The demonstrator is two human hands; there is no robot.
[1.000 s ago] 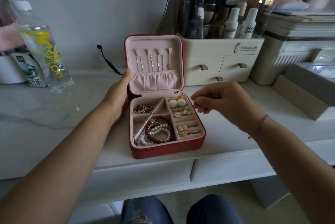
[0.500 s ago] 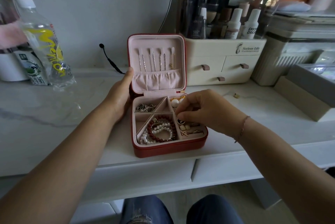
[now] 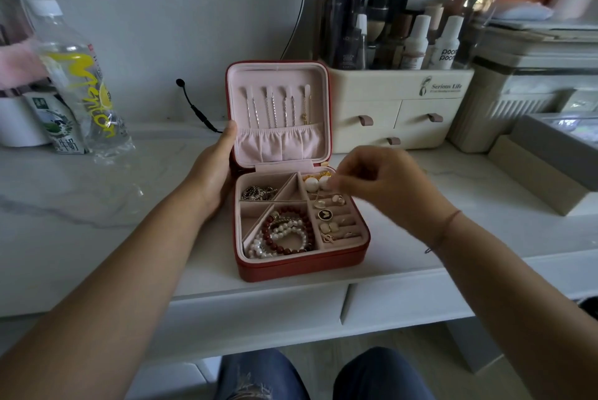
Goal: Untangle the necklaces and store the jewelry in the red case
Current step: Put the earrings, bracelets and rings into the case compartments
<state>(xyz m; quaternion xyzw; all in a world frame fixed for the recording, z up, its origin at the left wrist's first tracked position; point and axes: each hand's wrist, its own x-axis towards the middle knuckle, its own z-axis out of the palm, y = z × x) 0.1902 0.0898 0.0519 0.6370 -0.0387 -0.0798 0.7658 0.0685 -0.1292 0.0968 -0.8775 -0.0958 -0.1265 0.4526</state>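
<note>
The red case [image 3: 291,265] lies open on the white desk, its pink lid upright. Several thin necklaces [image 3: 278,106] hang straight in the lid. The tray holds a silver chain [image 3: 259,193], red and pearl bracelets [image 3: 284,233], pearl earrings [image 3: 312,183] and a black butterfly piece [image 3: 325,214] among small gold pieces. My left hand [image 3: 213,179] grips the case's left side, thumb against the lid's edge. My right hand [image 3: 378,182] hovers blurred over the tray's back right corner, fingers curled, fingertips near the pearl earrings, with nothing visible in them.
A plastic bottle [image 3: 81,82] and a milk carton [image 3: 55,121] stand at the left. A black cable [image 3: 197,108] lies behind the case. A cream drawer organiser [image 3: 398,108] with cosmetics stands right of the lid, and grey boxes [image 3: 550,147] lie at the far right.
My right hand went down into the ring slots, left the black butterfly piece there, and has lifted back toward the tray's right rear. My left hand stayed on the case.
</note>
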